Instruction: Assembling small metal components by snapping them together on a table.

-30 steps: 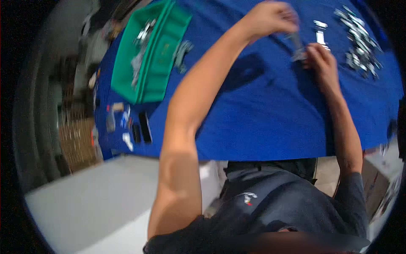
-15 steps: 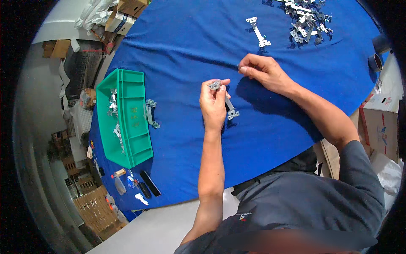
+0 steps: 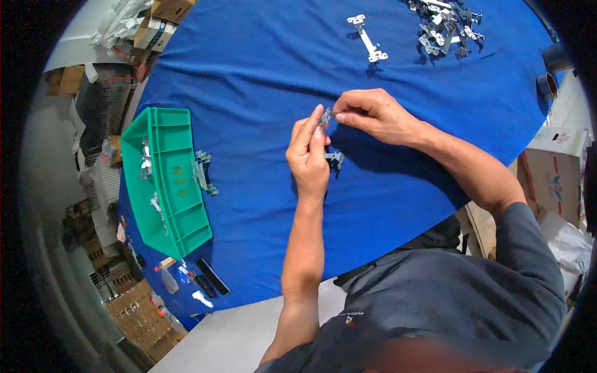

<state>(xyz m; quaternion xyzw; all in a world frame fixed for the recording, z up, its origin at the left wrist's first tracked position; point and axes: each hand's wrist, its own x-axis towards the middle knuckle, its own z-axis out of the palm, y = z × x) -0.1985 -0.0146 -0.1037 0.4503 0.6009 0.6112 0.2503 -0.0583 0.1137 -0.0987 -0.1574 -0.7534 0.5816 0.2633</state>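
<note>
My left hand (image 3: pixel 309 160) is closed around a silver metal bracket (image 3: pixel 326 117). One end of it sticks up past the fingertips, and the other end shows below the hand, over the blue cloth. Thumb and forefinger of my right hand (image 3: pixel 382 118) are pinched together right at the bracket's upper end. Whatever they hold is too small to make out. Farther off, a single bracket (image 3: pixel 368 41) lies on the cloth near a heap of similar metal brackets (image 3: pixel 444 28).
A green plastic bin (image 3: pixel 180 138) stands at the left, with metal parts inside and small brass-coloured pieces in its side compartments. Several brackets (image 3: pixel 204 174) lie against it. A dark phone (image 3: pixel 212 276) lies nearer me. At the right are dark tubes (image 3: pixel 548 86) and a cardboard box (image 3: pixel 550 177).
My right hand has moved left and down to the bracket's upper end. The left hand has tilted the bracket and risen slightly. The whole view has shifted a little.
</note>
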